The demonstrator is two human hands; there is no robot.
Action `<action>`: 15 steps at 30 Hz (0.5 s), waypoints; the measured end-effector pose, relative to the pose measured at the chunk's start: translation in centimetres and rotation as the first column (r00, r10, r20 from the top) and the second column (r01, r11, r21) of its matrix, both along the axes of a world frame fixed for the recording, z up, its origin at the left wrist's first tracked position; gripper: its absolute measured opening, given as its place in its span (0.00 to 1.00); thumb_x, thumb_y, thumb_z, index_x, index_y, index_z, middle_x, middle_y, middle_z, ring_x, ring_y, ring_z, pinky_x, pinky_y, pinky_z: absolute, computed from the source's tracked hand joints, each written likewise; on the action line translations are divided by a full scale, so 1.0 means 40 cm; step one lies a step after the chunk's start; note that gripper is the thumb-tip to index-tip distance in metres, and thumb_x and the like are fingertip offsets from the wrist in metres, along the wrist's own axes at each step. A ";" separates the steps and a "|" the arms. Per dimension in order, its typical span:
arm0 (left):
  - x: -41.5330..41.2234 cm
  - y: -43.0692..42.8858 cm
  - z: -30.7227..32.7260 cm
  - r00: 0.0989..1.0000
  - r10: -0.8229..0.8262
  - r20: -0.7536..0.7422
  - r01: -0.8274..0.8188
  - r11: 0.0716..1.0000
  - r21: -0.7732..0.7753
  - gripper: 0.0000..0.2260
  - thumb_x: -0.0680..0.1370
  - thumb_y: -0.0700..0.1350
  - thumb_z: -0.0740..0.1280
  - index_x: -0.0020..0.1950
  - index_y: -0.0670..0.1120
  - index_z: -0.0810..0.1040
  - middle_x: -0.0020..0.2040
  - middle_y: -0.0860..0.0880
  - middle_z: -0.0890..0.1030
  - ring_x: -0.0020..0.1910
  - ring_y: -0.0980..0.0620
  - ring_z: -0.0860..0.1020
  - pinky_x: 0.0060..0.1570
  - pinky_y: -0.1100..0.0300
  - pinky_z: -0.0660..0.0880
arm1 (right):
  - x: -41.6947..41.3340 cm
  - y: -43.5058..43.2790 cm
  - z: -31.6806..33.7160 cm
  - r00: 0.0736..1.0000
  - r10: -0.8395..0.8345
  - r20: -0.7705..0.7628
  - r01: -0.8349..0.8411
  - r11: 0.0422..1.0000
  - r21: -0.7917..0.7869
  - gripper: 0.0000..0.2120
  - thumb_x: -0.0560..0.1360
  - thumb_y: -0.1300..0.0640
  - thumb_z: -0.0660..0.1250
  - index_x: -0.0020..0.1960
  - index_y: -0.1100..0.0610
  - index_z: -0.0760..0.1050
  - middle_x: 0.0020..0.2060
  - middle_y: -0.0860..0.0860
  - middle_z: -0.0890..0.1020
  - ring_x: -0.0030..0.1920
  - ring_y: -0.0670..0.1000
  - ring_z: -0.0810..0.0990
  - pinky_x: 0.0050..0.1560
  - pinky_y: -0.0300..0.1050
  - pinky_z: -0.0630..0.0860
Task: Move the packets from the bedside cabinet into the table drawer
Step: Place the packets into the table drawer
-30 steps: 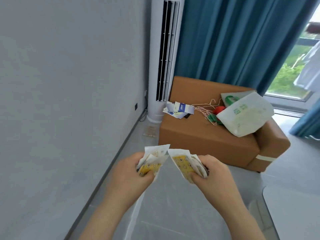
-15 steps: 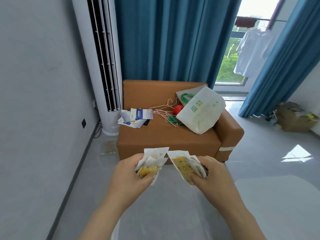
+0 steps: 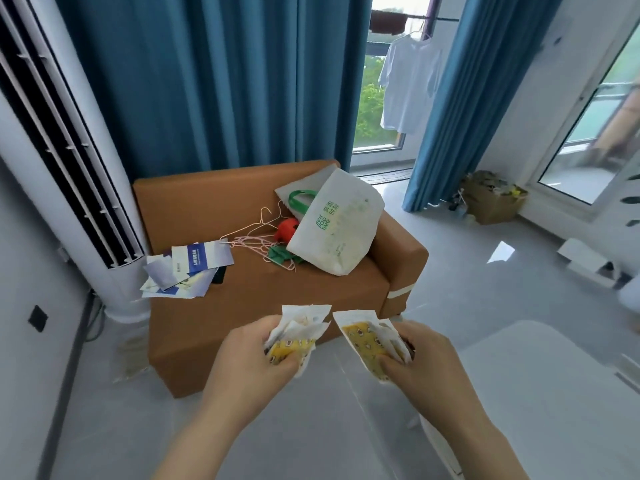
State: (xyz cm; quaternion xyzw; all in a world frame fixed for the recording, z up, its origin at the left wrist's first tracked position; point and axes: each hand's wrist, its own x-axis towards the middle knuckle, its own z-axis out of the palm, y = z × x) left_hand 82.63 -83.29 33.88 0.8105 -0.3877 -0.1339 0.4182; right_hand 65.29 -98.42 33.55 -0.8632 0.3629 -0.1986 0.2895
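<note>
Left hand (image 3: 249, 363) grips one bunch of white-and-yellow paper packets (image 3: 299, 329); right hand (image 3: 427, 370) grips a second bunch (image 3: 367, 339), just beside it. The number in each bunch is unclear.

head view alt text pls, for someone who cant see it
A person's left hand and right hand each grip a bunch of yellow-and-white packets, the left bunch and right bunch held apart above a grey floor. Ahead stands a brown sofa strewn with a white bag, hangers and leaflets, before blue curtains.
</note>
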 end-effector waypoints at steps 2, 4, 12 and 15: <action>0.030 -0.082 -0.007 1.000 -0.020 -0.011 0.020 1.000 0.012 0.12 0.63 0.50 0.64 0.42 0.46 0.78 0.35 0.50 0.80 0.35 0.48 0.77 0.35 0.48 0.74 | 0.027 -0.067 -0.002 1.000 -0.017 0.012 0.017 1.000 0.022 0.09 0.68 0.49 0.67 0.36 0.54 0.73 0.32 0.47 0.76 0.34 0.48 0.75 0.36 0.52 0.75; 0.063 -0.167 -0.011 0.999 -0.037 -0.037 0.038 0.999 0.017 0.11 0.63 0.48 0.63 0.42 0.46 0.78 0.35 0.50 0.80 0.35 0.47 0.77 0.34 0.47 0.74 | 0.055 -0.139 -0.001 0.999 -0.027 0.029 0.026 0.999 0.046 0.10 0.67 0.48 0.66 0.35 0.54 0.73 0.32 0.47 0.76 0.34 0.48 0.75 0.34 0.50 0.74; 0.172 -0.503 0.005 0.993 -0.098 -0.062 0.101 0.994 0.045 0.10 0.65 0.47 0.67 0.46 0.49 0.80 0.39 0.55 0.82 0.40 0.52 0.80 0.38 0.45 0.78 | 0.145 -0.448 -0.007 0.994 -0.107 0.009 0.107 0.994 0.017 0.07 0.70 0.51 0.70 0.37 0.52 0.76 0.32 0.46 0.78 0.34 0.47 0.77 0.33 0.42 0.75; 0.220 -0.608 0.005 0.989 -0.133 -0.062 0.136 0.989 0.055 0.08 0.68 0.43 0.70 0.45 0.53 0.80 0.39 0.59 0.82 0.39 0.58 0.80 0.37 0.50 0.79 | 0.178 -0.546 -0.014 0.987 -0.159 0.010 0.159 0.987 0.014 0.07 0.69 0.52 0.69 0.36 0.53 0.75 0.32 0.48 0.77 0.34 0.49 0.76 0.36 0.49 0.77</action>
